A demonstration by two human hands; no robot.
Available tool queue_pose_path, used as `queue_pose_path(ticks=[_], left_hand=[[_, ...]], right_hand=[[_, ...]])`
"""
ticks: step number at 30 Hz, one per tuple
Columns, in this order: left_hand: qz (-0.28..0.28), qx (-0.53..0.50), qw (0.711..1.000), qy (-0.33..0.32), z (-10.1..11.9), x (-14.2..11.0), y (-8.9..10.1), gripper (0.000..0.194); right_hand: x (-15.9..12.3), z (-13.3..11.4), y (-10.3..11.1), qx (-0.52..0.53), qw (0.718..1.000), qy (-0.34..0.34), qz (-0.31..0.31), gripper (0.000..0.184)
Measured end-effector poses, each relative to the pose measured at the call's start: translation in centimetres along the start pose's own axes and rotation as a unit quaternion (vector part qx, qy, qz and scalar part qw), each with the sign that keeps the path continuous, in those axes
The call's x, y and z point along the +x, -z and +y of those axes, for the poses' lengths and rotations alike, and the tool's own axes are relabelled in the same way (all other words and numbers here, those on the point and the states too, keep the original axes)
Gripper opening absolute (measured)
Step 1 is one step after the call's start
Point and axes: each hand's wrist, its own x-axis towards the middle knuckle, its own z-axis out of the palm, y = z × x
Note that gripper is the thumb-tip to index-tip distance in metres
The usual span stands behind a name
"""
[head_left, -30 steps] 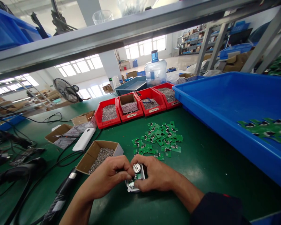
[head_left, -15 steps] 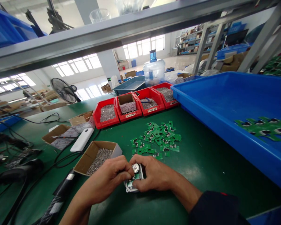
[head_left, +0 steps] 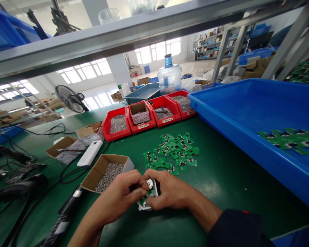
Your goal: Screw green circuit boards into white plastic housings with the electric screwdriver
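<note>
My right hand (head_left: 168,190) is wrapped around a small white plastic housing (head_left: 145,207), thumb along its near side. Inside the housing lie a green circuit board (head_left: 149,193) and a round silvery part (head_left: 149,184). From the left, my left hand (head_left: 126,190) reaches over the housing with thumb and fingers pinched together at the board; anything between those fingertips is hidden. Beyond the hands, several loose green circuit boards (head_left: 173,149) lie in a pile. Beside my left hand stands a cardboard box of small screws (head_left: 109,175).
Red bins (head_left: 143,127) of small metal parts line the back. A large blue tray (head_left: 234,145) holding boards takes up the right side. On the left are a white phone-like object (head_left: 90,153), black cables and a wrapped tool handle (head_left: 64,216). A metal shelf beam (head_left: 134,32) crosses overhead.
My left hand has shifted very slightly to the right over the housing, its pinch kept. The right hand stays almost still around the housing.
</note>
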Motion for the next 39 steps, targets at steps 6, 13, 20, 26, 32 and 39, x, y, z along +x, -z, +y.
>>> queue_pose_path(ticks=[6,13,20,26,32,39], left_hand=[[0.006,0.005,1.0,-0.012,-0.1,0.1,-0.1,0.011],[-0.023,0.024,0.998,-0.047,-0.6,0.0,0.6,0.012],[-0.048,0.117,0.99,-0.07,0.3,-1.6,1.6,0.028],[0.276,0.153,0.949,0.024,-4.0,-5.9,2.7,0.034],[0.3,0.281,0.847,0.338,-11.1,-11.6,3.8,0.063],[0.248,0.262,0.839,0.407,-12.0,-14.0,3.4,0.067]], right_hand=[[0.0,0.0,0.0,0.002,1.0,-0.003,-0.003,0.033],[-0.1,-0.3,0.1,0.008,1.0,-0.004,-0.001,0.034],[-0.1,-0.1,0.0,0.009,1.0,-0.007,-0.007,0.037],[-0.1,-0.5,0.3,0.002,0.999,-0.029,-0.019,0.042],[0.0,-0.7,0.1,-0.015,0.999,-0.037,-0.011,0.038],[0.1,-0.6,0.1,-0.009,0.999,-0.038,-0.019,0.038]])
